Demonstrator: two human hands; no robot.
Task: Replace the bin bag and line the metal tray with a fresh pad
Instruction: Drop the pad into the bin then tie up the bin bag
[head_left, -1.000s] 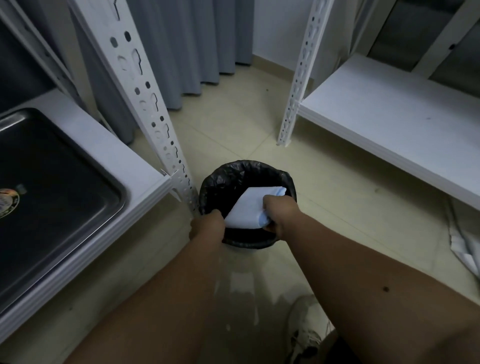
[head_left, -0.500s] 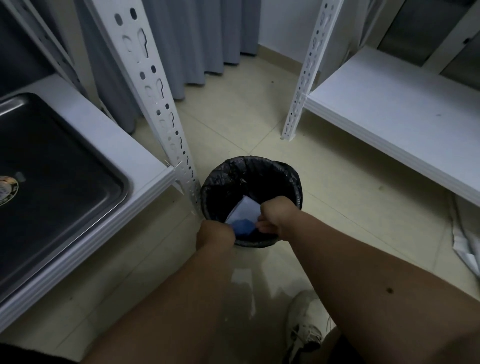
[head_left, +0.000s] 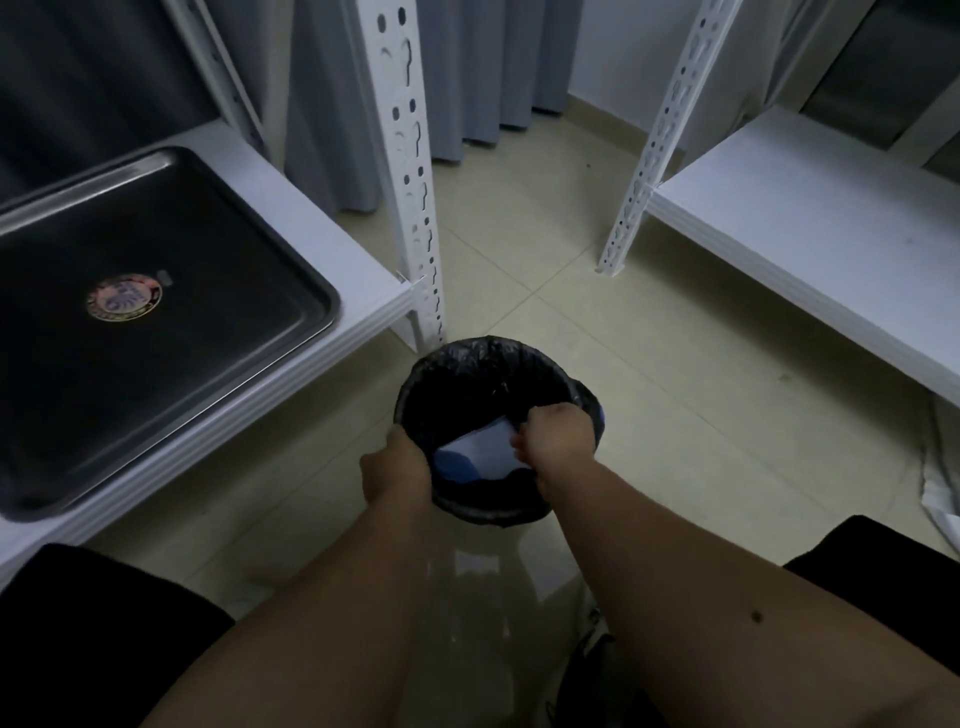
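A small round bin lined with a black bin bag (head_left: 483, 374) stands on the floor by the rack post. A white and blue pad (head_left: 480, 454) lies inside the bin. My left hand (head_left: 396, 470) grips the bag's rim on the left side. My right hand (head_left: 558, 441) grips the bag's rim on the right, beside the pad. The dark metal tray (head_left: 171, 218) sits bare on the low white shelf at left, with a round sticker (head_left: 123, 298) in its middle.
A white perforated rack post (head_left: 410, 171) rises just behind the bin. Another post (head_left: 647, 156) and a white shelf (head_left: 810, 218) stand at right. Grey curtains hang at the back. White material (head_left: 943, 493) lies on the floor at far right. My shoe shows bottom centre.
The pad has gone from my right hand's grip above the bin to lying inside it. My right hand has shifted onto the bag's right rim. The camera has tilted, showing more of the tray.
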